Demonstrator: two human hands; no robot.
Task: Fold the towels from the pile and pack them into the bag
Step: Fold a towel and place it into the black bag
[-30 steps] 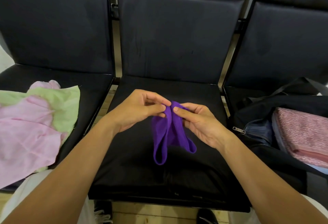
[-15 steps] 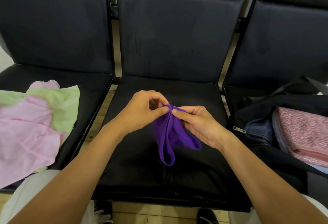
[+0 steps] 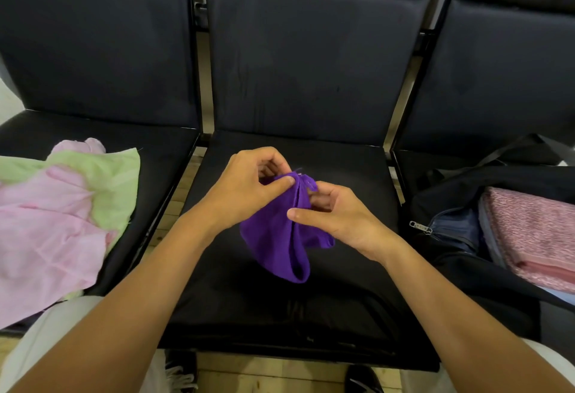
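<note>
Both our hands, left (image 3: 249, 187) and right (image 3: 339, 215), pinch with curled fingers the top edges of the purple towel (image 3: 280, 237) hanging over the middle seat (image 3: 342, 168), soft and light, best held at corners, while the pile (image 3: 56, 212) lies left and the open bag (image 3: 460, 230), with a pink towel (image 3: 535, 230) inside, waits right, nothing between.

- The purple towel (image 3: 280, 237) hangs over the middle seat (image 3: 342, 268), pinched at its top by the left hand (image 3: 249, 187) and right hand (image 3: 339, 215).
- The pink and green towel pile (image 3: 62, 212) lies left of the middle seat.
- The dark bag (image 3: 466, 237), right of the middle seat, holds a folded pink towel (image 3: 532, 237).
</note>
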